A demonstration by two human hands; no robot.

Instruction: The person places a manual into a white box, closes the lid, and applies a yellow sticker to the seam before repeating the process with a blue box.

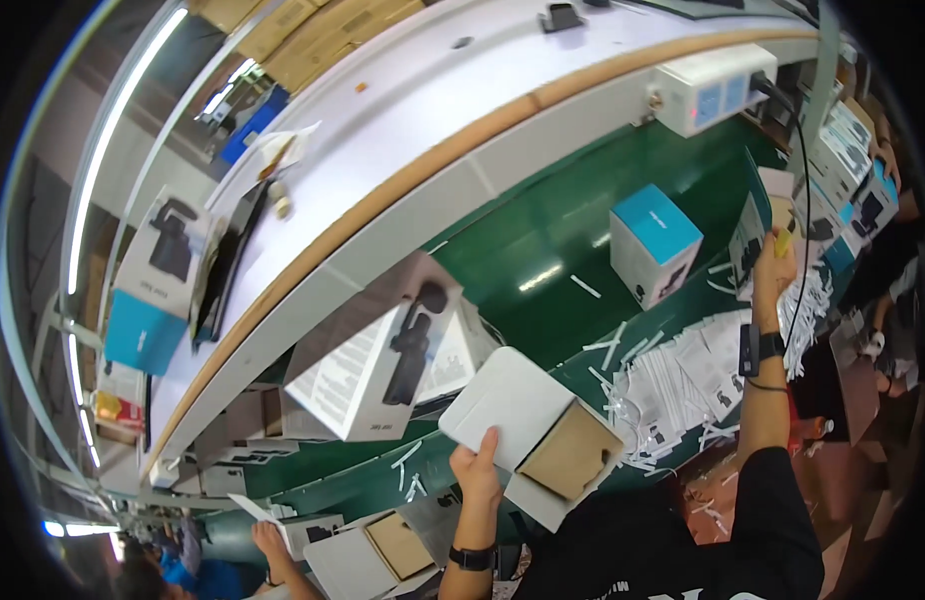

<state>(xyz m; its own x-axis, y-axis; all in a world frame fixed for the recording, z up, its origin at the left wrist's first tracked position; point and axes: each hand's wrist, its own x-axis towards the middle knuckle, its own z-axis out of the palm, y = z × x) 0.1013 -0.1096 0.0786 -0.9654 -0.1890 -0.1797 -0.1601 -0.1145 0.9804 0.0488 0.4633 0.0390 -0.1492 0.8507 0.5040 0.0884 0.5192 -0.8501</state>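
My left hand (478,470) grips an open white box (510,395) by its raised lid, thumb on top. A brown cardboard insert (568,450) fills that box. Far out to the right, my right hand (775,268) is closed around a small yellow thing (783,243), too small to make out. It is beside another open box (748,235) with a dark green flap and a printed side; whether it touches that box is hard to tell. Between my arms lies a spread pile of white printed leaflets (683,375).
A white-and-teal box (656,245) stands on the green bench (523,245). Large printed boxes (383,350) sit left of centre, below a white shelf (413,100) with a power socket unit (713,90). Paper strips lie scattered. At lower left, another person's hand (273,540) is near an open box.
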